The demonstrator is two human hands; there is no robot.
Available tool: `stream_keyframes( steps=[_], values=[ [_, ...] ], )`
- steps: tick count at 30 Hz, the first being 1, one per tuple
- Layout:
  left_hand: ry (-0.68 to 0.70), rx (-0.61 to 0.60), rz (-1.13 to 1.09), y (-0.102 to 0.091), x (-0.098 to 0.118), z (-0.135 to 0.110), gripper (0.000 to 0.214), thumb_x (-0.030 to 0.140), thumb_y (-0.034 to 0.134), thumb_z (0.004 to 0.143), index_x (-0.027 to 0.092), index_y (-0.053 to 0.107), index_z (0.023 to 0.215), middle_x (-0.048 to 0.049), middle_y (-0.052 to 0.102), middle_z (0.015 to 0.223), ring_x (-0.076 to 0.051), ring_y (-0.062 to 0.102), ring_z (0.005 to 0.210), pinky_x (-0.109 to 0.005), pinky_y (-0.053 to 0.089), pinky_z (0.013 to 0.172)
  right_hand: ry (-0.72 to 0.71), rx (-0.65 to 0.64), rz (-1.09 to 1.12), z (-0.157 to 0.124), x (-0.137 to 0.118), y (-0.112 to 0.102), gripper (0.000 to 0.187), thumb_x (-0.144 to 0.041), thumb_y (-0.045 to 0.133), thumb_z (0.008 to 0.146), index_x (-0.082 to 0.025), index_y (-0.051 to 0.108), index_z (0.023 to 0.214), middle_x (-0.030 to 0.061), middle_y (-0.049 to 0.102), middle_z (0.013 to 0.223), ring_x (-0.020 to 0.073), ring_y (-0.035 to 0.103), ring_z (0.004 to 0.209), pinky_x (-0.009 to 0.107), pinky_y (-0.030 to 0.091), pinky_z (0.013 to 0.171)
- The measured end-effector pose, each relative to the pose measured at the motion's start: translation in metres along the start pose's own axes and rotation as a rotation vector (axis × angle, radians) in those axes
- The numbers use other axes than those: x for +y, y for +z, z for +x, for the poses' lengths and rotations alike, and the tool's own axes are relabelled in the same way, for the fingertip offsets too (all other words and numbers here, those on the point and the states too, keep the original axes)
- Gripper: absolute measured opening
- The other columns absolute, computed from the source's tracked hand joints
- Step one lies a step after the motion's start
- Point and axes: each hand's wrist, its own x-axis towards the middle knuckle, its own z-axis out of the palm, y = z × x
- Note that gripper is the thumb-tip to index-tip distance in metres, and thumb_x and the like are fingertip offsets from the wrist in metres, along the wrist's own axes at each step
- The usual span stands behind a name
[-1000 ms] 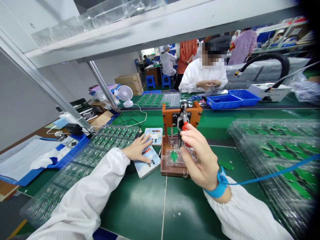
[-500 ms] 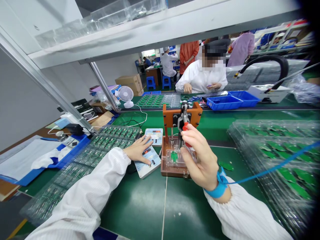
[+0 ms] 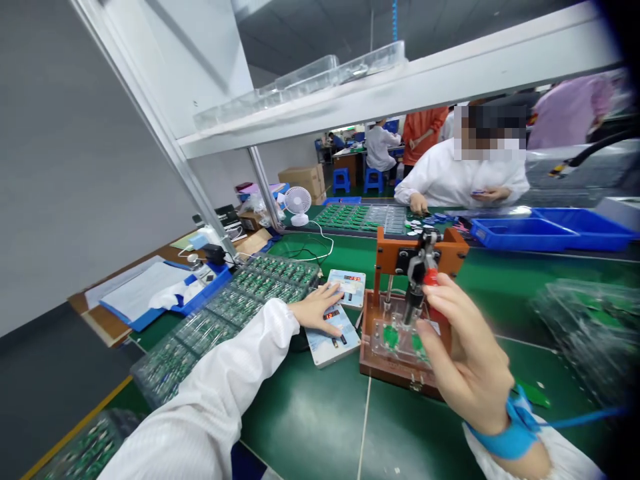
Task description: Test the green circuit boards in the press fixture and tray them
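Note:
My right hand (image 3: 467,357) is closed around the red-tipped lever (image 3: 430,279) of a brown test fixture (image 3: 395,370), whose clear plate presses on a small green circuit board (image 3: 391,337). My left hand (image 3: 319,308) lies flat with fingers spread on a light-blue meter (image 3: 334,333) with a red digit display. A second meter (image 3: 349,287) lies just behind it. A blue wrist strap (image 3: 505,435) with a blue cord is on my right wrist.
Clear trays of green boards (image 3: 240,307) lie to the left, and more blurred trays (image 3: 590,333) to the right. Blue bins (image 3: 545,230), a small white fan (image 3: 298,201) and a blue clipboard tray (image 3: 150,300) sit around. A person in white works across the bench.
The view has swung to the left and tilted up, so fixture and hands now sit further right in the picture. Both hands keep their places on lever and meter.

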Motion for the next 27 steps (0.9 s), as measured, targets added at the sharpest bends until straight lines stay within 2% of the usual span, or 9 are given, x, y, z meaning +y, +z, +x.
stream_keyframes(
  steps=[2, 5, 7, 9, 13, 16, 19, 22, 27],
  values=[
    [-0.018, 0.171, -0.017, -0.002, -0.010, -0.003, 0.106, 0.073, 0.072, 0.077, 0.025, 0.029, 0.161, -0.0099, 0.011, 0.171, -0.038, 0.009, 0.157, -0.054, 0.018, 0.126, 0.017, 0.001, 0.011, -0.001, 0.000, 0.001, 0.068, 0.004, 0.064, 0.085, -0.026, 0.054, 0.145, 0.0052, 0.061, 0.140, 0.0261, 0.049, 0.142, 0.040, 0.043, 0.121],
    [-0.151, 0.459, 0.054, -0.014, -0.032, -0.008, 0.056, 0.050, 0.069, 0.090, 0.027, 0.061, 0.141, -0.0073, 0.048, 0.156, -0.030, 0.042, 0.146, -0.044, 0.033, 0.122, 0.038, 0.006, 0.021, -0.003, 0.001, 0.001, 0.068, 0.003, 0.064, 0.086, -0.028, 0.054, 0.145, 0.0039, 0.061, 0.139, 0.0251, 0.049, 0.143, 0.038, 0.043, 0.121],
    [-0.280, 0.559, 0.100, -0.024, -0.049, -0.010, 0.031, 0.033, 0.057, 0.098, 0.024, 0.072, 0.124, -0.0087, 0.064, 0.139, -0.028, 0.054, 0.133, -0.044, 0.038, 0.118, 0.054, 0.005, 0.023, -0.004, 0.002, 0.001, 0.067, 0.002, 0.064, 0.087, -0.029, 0.054, 0.145, 0.0033, 0.061, 0.139, 0.0247, 0.049, 0.143, 0.037, 0.043, 0.120],
    [-0.399, 0.597, 0.139, -0.031, -0.063, -0.009, 0.029, 0.023, 0.052, 0.099, 0.021, 0.077, 0.114, -0.0108, 0.068, 0.128, -0.029, 0.058, 0.125, -0.047, 0.041, 0.114, 0.061, 0.002, 0.021, -0.005, 0.003, 0.001, 0.068, 0.002, 0.064, 0.087, -0.030, 0.054, 0.146, 0.0031, 0.061, 0.139, 0.0250, 0.048, 0.143, 0.037, 0.044, 0.119],
    [-0.528, 0.582, 0.216, -0.035, -0.073, -0.004, 0.021, 0.024, 0.062, 0.094, 0.021, 0.081, 0.104, -0.0099, 0.069, 0.123, -0.031, 0.056, 0.122, -0.044, 0.045, 0.109, 0.043, -0.004, 0.011, -0.004, 0.003, 0.001, 0.069, 0.002, 0.064, 0.086, -0.030, 0.053, 0.147, 0.0029, 0.060, 0.140, 0.0249, 0.047, 0.144, 0.037, 0.043, 0.120],
    [-0.594, 0.578, 0.264, -0.041, -0.078, -0.010, 0.025, 0.030, 0.059, 0.098, 0.024, 0.079, 0.110, -0.0074, 0.068, 0.127, -0.029, 0.055, 0.122, -0.040, 0.045, 0.107, 0.054, -0.018, -0.002, -0.005, 0.003, 0.000, 0.069, 0.001, 0.064, 0.088, -0.030, 0.051, 0.148, 0.0030, 0.059, 0.141, 0.0254, 0.047, 0.144, 0.038, 0.043, 0.120],
    [-0.725, 0.557, 0.297, -0.056, -0.093, -0.033, 0.026, 0.032, 0.056, 0.099, 0.023, 0.079, 0.110, -0.0102, 0.069, 0.124, -0.030, 0.057, 0.119, -0.042, 0.046, 0.104, 0.053, -0.027, 0.004, -0.007, 0.004, -0.002, 0.068, -0.002, 0.065, 0.088, -0.029, 0.051, 0.148, 0.0035, 0.059, 0.143, 0.0269, 0.047, 0.144, 0.040, 0.045, 0.119],
    [-0.862, 0.478, 0.304, -0.067, -0.114, -0.065, 0.021, 0.032, 0.064, 0.095, 0.019, 0.078, 0.104, -0.0122, 0.071, 0.116, -0.030, 0.061, 0.115, -0.046, 0.048, 0.100, 0.044, -0.010, 0.002, -0.009, 0.005, -0.002, 0.066, -0.004, 0.067, 0.087, -0.028, 0.053, 0.146, 0.0037, 0.060, 0.142, 0.0280, 0.048, 0.143, 0.041, 0.046, 0.118],
    [-0.947, 0.378, 0.315, -0.057, -0.127, -0.093, 0.027, 0.041, 0.068, 0.093, 0.018, 0.076, 0.104, -0.0133, 0.070, 0.119, -0.029, 0.059, 0.119, -0.046, 0.049, 0.099, 0.060, 0.024, 0.005, -0.013, 0.011, 0.001, 0.062, -0.005, 0.071, 0.083, -0.028, 0.060, 0.140, 0.0043, 0.064, 0.137, 0.0306, 0.051, 0.140, 0.046, 0.045, 0.120]
  ],
)
